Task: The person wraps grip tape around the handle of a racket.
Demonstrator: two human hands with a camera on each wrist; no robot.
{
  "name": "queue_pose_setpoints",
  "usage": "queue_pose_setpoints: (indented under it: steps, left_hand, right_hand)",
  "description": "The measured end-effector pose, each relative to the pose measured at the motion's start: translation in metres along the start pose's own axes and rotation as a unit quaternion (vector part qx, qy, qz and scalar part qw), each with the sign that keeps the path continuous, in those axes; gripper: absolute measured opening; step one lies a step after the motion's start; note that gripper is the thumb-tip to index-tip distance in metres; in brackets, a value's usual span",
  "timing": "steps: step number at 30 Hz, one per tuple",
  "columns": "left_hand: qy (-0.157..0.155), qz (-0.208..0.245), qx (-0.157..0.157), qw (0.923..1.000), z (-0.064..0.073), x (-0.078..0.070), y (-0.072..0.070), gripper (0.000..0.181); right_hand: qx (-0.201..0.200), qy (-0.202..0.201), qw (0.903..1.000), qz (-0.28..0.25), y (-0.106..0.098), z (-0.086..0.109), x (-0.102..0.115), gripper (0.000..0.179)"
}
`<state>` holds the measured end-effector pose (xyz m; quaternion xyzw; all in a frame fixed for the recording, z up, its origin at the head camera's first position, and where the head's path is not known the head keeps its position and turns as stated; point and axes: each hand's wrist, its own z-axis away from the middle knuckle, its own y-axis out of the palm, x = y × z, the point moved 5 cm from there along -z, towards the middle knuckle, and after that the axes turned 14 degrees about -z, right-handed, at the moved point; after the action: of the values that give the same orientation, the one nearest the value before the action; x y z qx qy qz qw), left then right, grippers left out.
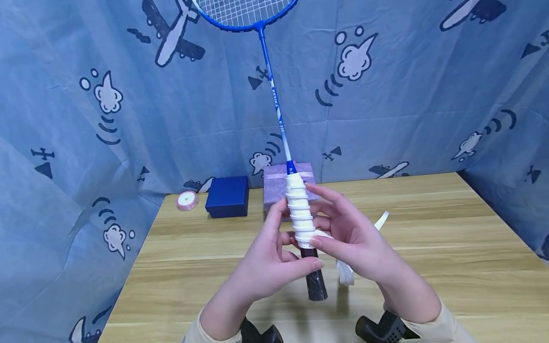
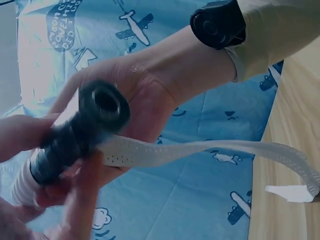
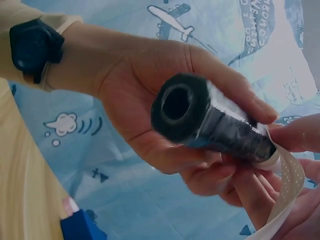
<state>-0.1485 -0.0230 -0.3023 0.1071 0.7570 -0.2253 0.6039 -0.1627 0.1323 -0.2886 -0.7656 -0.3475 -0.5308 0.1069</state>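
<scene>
A blue-and-white badminton racket [image 1: 276, 97] stands tilted, head up and butt toward me. White perforated grip tape [image 1: 299, 205] winds in ridged turns around the upper handle, and the lower handle [image 1: 316, 283] shows black. My left hand [image 1: 272, 259] holds the handle from the left, thumb across the black part and fingers behind. From the right, my right hand [image 1: 353, 236] pinches the tape at its lowest turn, thumb in front. In the left wrist view, the loose tape [image 2: 135, 151] trails past the right hand toward the table. The racket head's top is out of frame.
Behind the handle sits a purple box [image 1: 274, 183] with a ribbon. A dark blue box [image 1: 227, 197] and a pink-edged ribbon roll [image 1: 187, 200] lie to its left on the wooden table [image 1: 429, 228]. Blue printed cloth [image 1: 386, 95] hangs around the back and sides.
</scene>
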Motion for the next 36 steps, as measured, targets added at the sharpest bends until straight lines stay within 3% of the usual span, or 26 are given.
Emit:
queue_pose_setpoints:
  steps: [5,9,12,15,21,29,36]
  left_hand:
    - [-0.006,-0.103,-0.032,0.9941,0.0007,0.0015,0.001,0.102]
    - [-0.009,-0.137,-0.051,0.9892,0.0004,0.0021,0.0015,0.1]
    - [-0.015,-0.116,-0.04,0.9923,0.0004,0.0023,0.0022,0.098]
    - [-0.022,-0.085,-0.026,0.9958,0.0007,0.0018,0.0023,0.097]
    - [-0.032,-0.031,-0.009,0.9989,0.0021,0.0022,0.0022,0.101]
    - [0.002,0.028,0.022,0.9994,0.003,-0.0002,0.0033,0.103]
    - [0.029,0.052,0.044,0.9973,0.0027,-0.0005,0.0048,0.102]
  right_hand:
    - [-0.022,-0.02,0.9977,0.06,0.0011,0.0012,-0.0034,0.081]
    - [-0.027,-0.045,0.9945,0.091,0.0029,0.0011,-0.0033,0.08]
    - [-0.026,-0.057,0.993,0.1,0.0037,0.0012,-0.0032,0.079]
    - [-0.027,-0.041,0.9942,0.096,0.0034,0.0016,-0.0037,0.078]
    - [-0.001,-0.019,0.9985,0.051,0.0044,0.0008,-0.0026,0.076]
    - [0.043,-0.037,0.9983,-0.014,0.0052,-0.0012,-0.0011,0.078]
    - [0.058,-0.039,0.9972,-0.026,0.0037,-0.0001,-0.0023,0.077]
